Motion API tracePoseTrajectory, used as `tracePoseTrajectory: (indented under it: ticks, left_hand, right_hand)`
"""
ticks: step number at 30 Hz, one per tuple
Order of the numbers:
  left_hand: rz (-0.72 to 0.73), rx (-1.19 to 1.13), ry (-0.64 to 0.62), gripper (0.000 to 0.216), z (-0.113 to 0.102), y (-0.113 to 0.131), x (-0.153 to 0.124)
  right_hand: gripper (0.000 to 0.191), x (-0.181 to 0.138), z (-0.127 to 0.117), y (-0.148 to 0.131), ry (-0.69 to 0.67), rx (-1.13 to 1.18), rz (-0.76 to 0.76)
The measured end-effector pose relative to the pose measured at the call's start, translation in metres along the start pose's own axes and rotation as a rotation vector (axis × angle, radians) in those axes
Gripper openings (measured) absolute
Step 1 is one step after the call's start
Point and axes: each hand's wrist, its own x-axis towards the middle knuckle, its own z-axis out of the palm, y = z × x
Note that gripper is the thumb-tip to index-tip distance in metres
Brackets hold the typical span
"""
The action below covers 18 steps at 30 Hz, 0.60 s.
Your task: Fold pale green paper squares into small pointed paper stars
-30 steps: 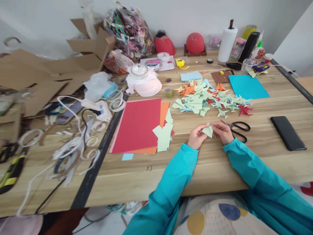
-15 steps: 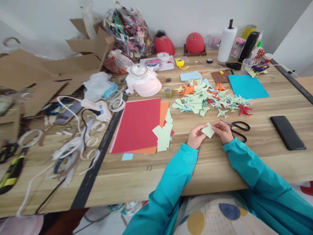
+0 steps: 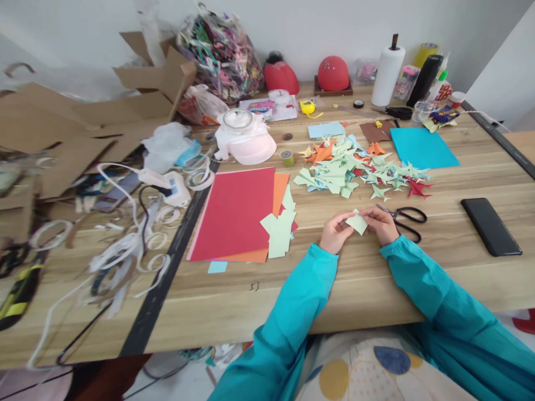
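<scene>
A small folded piece of light green paper [image 3: 356, 224] is held between both hands just above the wooden table. My left hand [image 3: 335, 233] pinches its left side, and my right hand [image 3: 381, 224] grips its upper right edge with the fingertips. Black-handled scissors [image 3: 412, 217] lie right beside my right hand, their blades partly hidden behind it. Beyond the hands spreads a heap of folded paper shapes [image 3: 338, 170], mostly light green, with orange, red and blue ones among them. Loose light green paper pieces [image 3: 281, 234] rest to the left on red sheets [image 3: 234, 214].
A black phone [image 3: 491, 226] lies at the right, below a bright blue sheet [image 3: 425, 147]. Tangled white cables and a power strip [image 3: 176, 190] cover the left side. Cardboard boxes [image 3: 137, 100], a paper roll [image 3: 388, 75] and red domes [image 3: 333, 73] stand at the back.
The light green paper has turned slightly in the fingers, its lower corner shifting a little to the right. Both hands have stayed in nearly the same place.
</scene>
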Motion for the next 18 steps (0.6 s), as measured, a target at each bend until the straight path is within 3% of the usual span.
tracePoseTrajectory:
  ticks: [18]
  left_hand:
    - [-0.055,-0.045,0.096,0.029,0.0024,0.0036,0.0]
  right_hand:
    - [0.03,-0.0014,-0.0005,-0.0027,-0.06,-0.091,-0.021]
